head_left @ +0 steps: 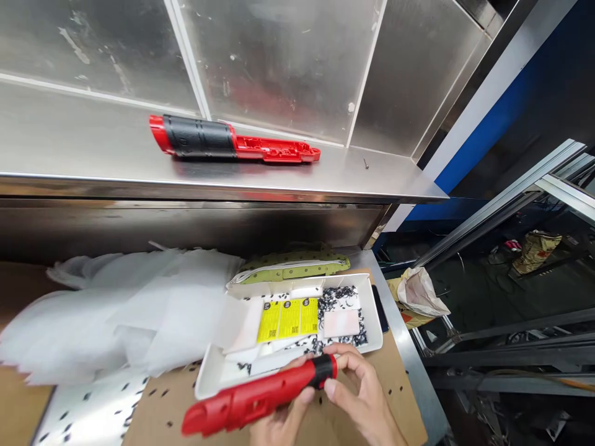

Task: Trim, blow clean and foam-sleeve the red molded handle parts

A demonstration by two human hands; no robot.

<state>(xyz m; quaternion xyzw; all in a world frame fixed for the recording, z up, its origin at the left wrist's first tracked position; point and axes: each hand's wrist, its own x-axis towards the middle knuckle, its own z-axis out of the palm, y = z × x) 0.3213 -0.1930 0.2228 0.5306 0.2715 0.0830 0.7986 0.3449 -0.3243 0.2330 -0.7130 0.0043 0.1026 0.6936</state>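
A red plastic tool housing (260,396) with a black band (324,370) near one end lies slantwise across both hands, above the front of a white tray. My left hand (281,424) grips it from below, with the thumb along its near side. My right hand (365,393) is closed at the banded end, thumb and fingers around its tip. Whether a small part is also between those fingertips I cannot tell. Up on the metal shelf (93,142) rests a similar red housing with a black grip sleeve (199,137), its narrow part showing an open inside.
The white tray (376,310) holds yellow labels (289,319), pale sheets and many small black pieces. White foam bags (162,303) lie left, a green strip bundle (297,266) behind. A screw (365,163) lies on the shelf. Cardboard (395,384) covers the bench; a paper sack (418,297) stands right.
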